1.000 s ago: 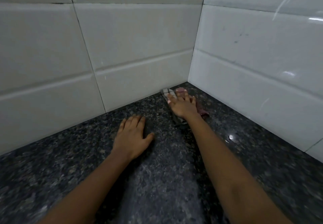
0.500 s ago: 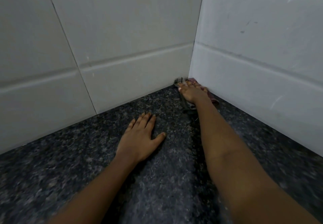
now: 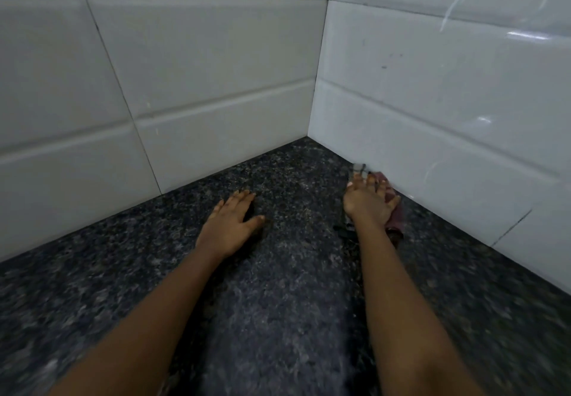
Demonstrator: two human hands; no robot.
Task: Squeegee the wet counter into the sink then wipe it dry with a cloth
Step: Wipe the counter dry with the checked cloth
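White glazed rectangular tiles (image 3: 160,80) cover the left-hand wall, laid in long courses with dark grout lines, one of which runs slantwise down to the counter. Below them lies a dark speckled granite counter (image 3: 287,287), grey-black with pale flecks, reaching back into the corner where the two walls meet.

On the left, a bare forearm comes up from the lower edge, and the left hand (image 3: 230,224) lies palm down on the stone. Its fingers are straight and close together, pointing towards the corner, with the thumb held out to the side. It holds nothing.

To the right, well apart from it, the right hand (image 3: 367,202) lies flat on top of a folded cloth of dull maroon with a grey-and-white checked part (image 3: 398,219). The fingers are straight and slightly spread, pressing the cloth down on the counter rather than gripping it. The checked corner shows beyond the fingertips and the maroon edge shows past the outer side of the hand. The cloth lies right against the foot of the right-hand wall, a short way out from the corner.

Glossy white tiles (image 3: 448,102) of the right-hand wall carry bright reflections and a few small dark specks.
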